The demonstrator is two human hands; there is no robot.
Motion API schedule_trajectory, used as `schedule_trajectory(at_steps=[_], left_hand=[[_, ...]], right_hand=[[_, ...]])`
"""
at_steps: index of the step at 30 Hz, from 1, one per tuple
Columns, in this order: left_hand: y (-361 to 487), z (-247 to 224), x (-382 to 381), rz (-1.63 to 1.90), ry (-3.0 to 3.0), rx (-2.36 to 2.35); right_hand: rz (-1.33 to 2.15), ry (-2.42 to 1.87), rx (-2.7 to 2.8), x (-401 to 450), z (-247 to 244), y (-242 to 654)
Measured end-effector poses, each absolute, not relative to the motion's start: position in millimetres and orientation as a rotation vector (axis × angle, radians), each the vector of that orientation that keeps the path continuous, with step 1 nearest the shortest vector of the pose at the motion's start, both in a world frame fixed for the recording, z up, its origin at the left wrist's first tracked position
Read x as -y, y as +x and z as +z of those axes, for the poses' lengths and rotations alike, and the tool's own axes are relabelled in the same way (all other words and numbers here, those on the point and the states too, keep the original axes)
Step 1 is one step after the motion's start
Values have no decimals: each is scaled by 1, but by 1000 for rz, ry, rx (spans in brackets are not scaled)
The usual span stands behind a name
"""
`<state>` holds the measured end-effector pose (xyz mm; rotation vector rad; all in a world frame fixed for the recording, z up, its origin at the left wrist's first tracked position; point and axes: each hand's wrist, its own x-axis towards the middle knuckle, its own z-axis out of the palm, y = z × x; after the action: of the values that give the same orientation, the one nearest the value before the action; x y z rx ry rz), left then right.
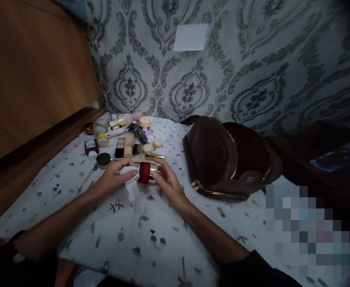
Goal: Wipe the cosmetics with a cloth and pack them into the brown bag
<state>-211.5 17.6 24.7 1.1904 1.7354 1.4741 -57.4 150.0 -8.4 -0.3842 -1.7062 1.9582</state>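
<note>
My right hand [170, 181] is closed on a small red cosmetic jar [144, 173] with a shiny pinkish-gold lid, held on its side above the patterned sheet. A white cloth [130, 181] is pinched in my left hand [116, 174], against the jar's red end. Just beyond my hands lie a gold tube [155, 156], a beige tube [129, 144] and a dark green round container [103, 160]. Part of the jar is covered by my right fingers.
More cosmetics crowd the back left, among them a dark red bottle [91, 148] with a white cap and a yellow-lidded jar [102, 139]. A brown leather bag [213, 159] stands at the right. Behind is a patterned wall [186, 87]; a wooden panel [37, 79] borders the left.
</note>
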Motion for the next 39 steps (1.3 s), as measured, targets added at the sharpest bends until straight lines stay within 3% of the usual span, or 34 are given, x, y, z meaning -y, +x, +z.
schedule_trajectory(at_steps=[6, 10, 14, 18, 39], left_hand=[[-209, 27, -19, 1618, 1116, -1778], [-207, 26, -20, 1653, 1123, -1795], [-206, 24, -19, 1581, 1383, -1903], [-206, 21, -16, 1489, 1667, -1982], [-225, 11, -22, 1375, 1420, -1879]], right_hand=[[1726, -271, 1813, -150, -11, -60], [1312, -282, 1937, -152, -10, -57], [912, -222, 2066, -153, -7, -51], [763, -73, 2207, -149, -4, -48], [1132, -197, 2456, -154, -21, -57]])
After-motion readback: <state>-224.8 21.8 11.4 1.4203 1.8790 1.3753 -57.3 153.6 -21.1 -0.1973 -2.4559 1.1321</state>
